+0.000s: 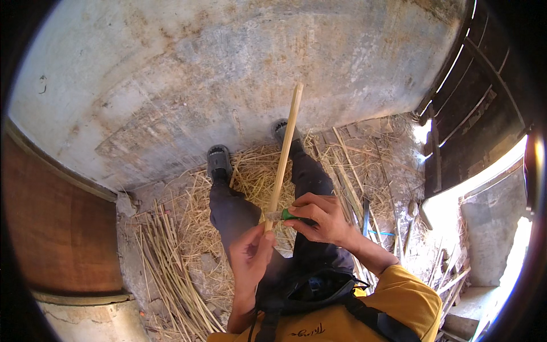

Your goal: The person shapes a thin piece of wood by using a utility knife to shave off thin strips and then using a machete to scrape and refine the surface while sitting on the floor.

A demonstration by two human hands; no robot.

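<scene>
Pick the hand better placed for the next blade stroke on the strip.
Right, likely: the right hand grips the green-handled blade, which lies across the pale strip. The left hand pinches the strip just below, seemingly better suited to steadying.

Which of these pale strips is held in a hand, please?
The long strip in the left hand, with the green-handled blade across it; the others lie on the floor.

Left hand point(252, 251): near body midline, thumb and fingers closed in pinch, fingertips pointing up and away from torso. Left forearm point(243, 299) bare, rising steeply from lower edge. Right hand point(322, 218): just beyond and right of left, fingers curled, pinch grip. Right forearm point(369, 252) bare, slanting in from lower right, wrist nearly straight.
</scene>
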